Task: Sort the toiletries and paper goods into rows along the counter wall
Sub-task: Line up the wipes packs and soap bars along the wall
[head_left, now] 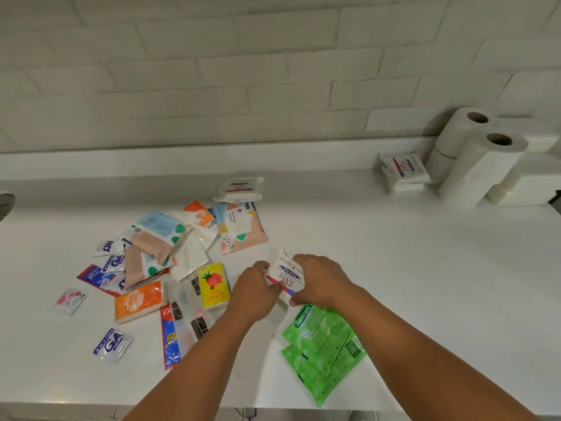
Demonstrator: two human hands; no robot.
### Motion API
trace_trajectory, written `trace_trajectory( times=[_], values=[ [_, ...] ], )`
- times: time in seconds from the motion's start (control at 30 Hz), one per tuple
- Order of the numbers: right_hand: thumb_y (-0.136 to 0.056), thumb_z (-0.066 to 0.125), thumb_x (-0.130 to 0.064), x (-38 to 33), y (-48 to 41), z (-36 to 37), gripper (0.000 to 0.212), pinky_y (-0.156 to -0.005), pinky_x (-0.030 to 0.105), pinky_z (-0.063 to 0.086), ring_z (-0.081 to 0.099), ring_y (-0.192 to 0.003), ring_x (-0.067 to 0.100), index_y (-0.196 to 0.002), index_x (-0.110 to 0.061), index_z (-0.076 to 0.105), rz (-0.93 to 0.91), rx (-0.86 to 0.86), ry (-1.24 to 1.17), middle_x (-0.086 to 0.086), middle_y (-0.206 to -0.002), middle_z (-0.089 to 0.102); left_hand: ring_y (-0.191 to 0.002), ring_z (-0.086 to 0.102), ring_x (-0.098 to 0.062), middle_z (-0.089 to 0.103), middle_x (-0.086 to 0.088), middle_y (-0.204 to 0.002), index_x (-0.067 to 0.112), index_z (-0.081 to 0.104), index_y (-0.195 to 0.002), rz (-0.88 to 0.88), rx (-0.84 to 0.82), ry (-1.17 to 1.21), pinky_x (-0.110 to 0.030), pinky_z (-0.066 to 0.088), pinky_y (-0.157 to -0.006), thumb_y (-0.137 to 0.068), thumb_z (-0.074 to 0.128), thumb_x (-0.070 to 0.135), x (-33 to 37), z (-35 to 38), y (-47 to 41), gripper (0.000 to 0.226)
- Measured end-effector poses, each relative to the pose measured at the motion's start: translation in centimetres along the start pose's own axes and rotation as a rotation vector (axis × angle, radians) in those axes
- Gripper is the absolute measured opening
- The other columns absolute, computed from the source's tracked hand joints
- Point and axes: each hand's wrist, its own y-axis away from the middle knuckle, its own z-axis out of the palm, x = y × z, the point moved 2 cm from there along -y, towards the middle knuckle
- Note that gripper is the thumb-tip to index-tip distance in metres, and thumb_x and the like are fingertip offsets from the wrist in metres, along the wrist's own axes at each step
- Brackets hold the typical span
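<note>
A white Dove pack (285, 276) sits between both hands near the middle of the table (425, 268), its label turned so the brand name reads at a slant. The left hand (253, 291) grips its left edge with curled fingers. The right hand (318, 279) covers its right side, fingers curled over the far edge and the thumb pressed at the near corner. Whether the pack rests on the table or is just off it cannot be told.

Just on the near side of it, partly under the right forearm, lie two green Sanicare packs (324, 344), overlapping and reaching toward the table's front edge. Left of the left hand a yellow tissue pack (212, 285) with a red fruit picture lies flat. A long red toothpaste pack (170, 338) lies nearer the front edge and an orange tissue pack (139, 300) further left.

Beyond these is a loose heap of patterned tissue packs (158, 238) in blue, peach and green, lying over one another, with small blue-and-white sachets (113, 262) at its left side. One lone sachet (111, 346) of the same kind lies apart toward the front left, and a pink sachet (69, 300) lies furthest left.

Behind the heap, nearer the wall (273, 71), a second Dove pack (239, 188) lies alone. Well to the right, at the foot of the white tiled wall, a stack of Dove packs (405, 170) stands just beside the toilet rolls (482, 159), which are stacked on end.
</note>
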Motion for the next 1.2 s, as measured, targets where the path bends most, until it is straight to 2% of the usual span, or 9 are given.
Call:
trace_trajectory(
  times=[0.07,0.17,0.27,0.43,0.67,0.9,0.97,1.1,1.2],
  values=[
    [-0.054,0.088,-0.049,-0.1,-0.1,0.1,0.069,-0.082,0.037,0.052,0.062,-0.094,0.022,-0.109,-0.025,0.054,-0.003,0.013,-0.03,-0.003,-0.107,0.064,-0.11,0.062,-0.024,0.063,-0.007,-0.128,0.013,0.05,-0.136,-0.089,-0.001,0.164,-0.028,0.048,-0.084,-0.089,0.071,0.025,0.1,-0.1,-0.3,0.053],
    [-0.054,0.09,-0.044,-0.1,-0.2,0.3,0.076,-0.08,0.034,0.051,0.06,-0.096,0.022,-0.117,-0.024,0.053,-0.003,0.04,-0.091,0.0,-0.109,0.062,-0.104,0.066,-0.024,0.066,-0.007,-0.124,0.011,0.056,-0.127,-0.198,-0.028,0.443,-0.038,0.056,-0.09,-0.084,0.077,0.022,-0.5,-0.5,-1.1,0.048],
    [-0.053,0.09,-0.043,-0.1,-0.3,0.4,0.091,-0.083,0.037,0.053,0.06,-0.099,0.024,-0.131,-0.027,0.045,-0.025,0.084,-0.165,0.0,-0.11,0.063,-0.09,0.069,-0.022,0.074,-0.011,-0.108,0.012,0.068,-0.106,-0.195,-0.074,0.602,-0.033,0.055,-0.079,-0.085,0.077,0.016,-0.2,-1.2,-1.6,0.023],
    [-0.064,0.085,-0.031,0.4,-0.7,0.1,0.065,-0.08,0.041,0.056,0.063,-0.093,0.016,-0.12,-0.032,0.052,-0.064,0.249,-0.462,-0.004,-0.103,0.065,-0.091,0.072,-0.02,0.073,-0.005,-0.105,0.019,0.066,-0.106,-0.044,-0.028,0.601,-0.024,0.054,-0.066,-0.082,0.079,0.012,1.6,-3.1,-1.4,0.028],
    [-0.079,0.08,-0.023,1.5,-0.7,-2.7,0.04,-0.074,0.024,0.054,0.065,-0.083,0.011,-0.117,-0.025,0.065,-0.094,0.279,-0.853,-0.006,-0.1,0.07,-0.086,0.072,-0.014,0.074,-0.003,-0.099,0.016,0.065,-0.108,0.155,0.04,0.629,-0.018,0.054,-0.064,-0.084,0.076,0.006,5.3,-5.7,-1.0,0.028],
    [-0.091,0.066,-0.011,5.4,0.4,-5.6,0.032,-0.093,0.041,0.055,0.068,-0.107,0.029,-0.123,-0.01,0.058,-0.137,0.225,-1.344,0.011,-0.113,0.072,-0.097,0.072,-0.025,0.074,-0.012,-0.107,0.012,0.062,-0.114,0.194,0.006,0.893,-0.03,0.057,-0.074,-0.087,0.072,0.006,10.2,-4.6,-1.9,0.029],
    [-0.093,0.064,-0.011,7.2,0.6,-6.5,0.032,-0.096,0.045,0.053,0.067,-0.109,0.03,-0.124,-0.009,0.058,-0.114,0.265,-1.394,0.011,-0.115,0.071,-0.095,0.072,-0.021,0.074,-0.011,-0.108,0.012,0.061,-0.121,0.219,-0.004,0.896,-0.031,0.057,-0.074,-0.09,0.07,0.009,12.1,-3.4,-2.0,0.033],
    [-0.097,0.059,-0.014,10.9,1.2,-8.0,0.027,-0.101,0.051,0.048,0.065,-0.113,0.032,-0.123,-0.01,0.061,-0.089,0.327,-1.439,0.01,-0.118,0.07,-0.088,0.071,-0.007,0.075,-0.005,-0.105,0.012,0.065,-0.119,0.23,-0.086,0.863,-0.014,0.051,-0.065,-0.09,0.07,0.008,14.8,-0.1,-2.1,0.03],
    [-0.099,0.055,-0.016,13.7,1.8,-9.1,0.026,-0.099,0.049,0.05,0.065,-0.112,0.033,-0.124,-0.013,0.062,-0.086,0.339,-1.446,0.011,-0.118,0.07,-0.094,0.072,-0.013,0.077,-0.003,-0.104,0.015,0.07,-0.115,0.217,-0.134,0.836,-0.02,0.054,-0.077,-0.089,0.072,0.011,16.2,3.0,-2.6,0.026]
  ],
)
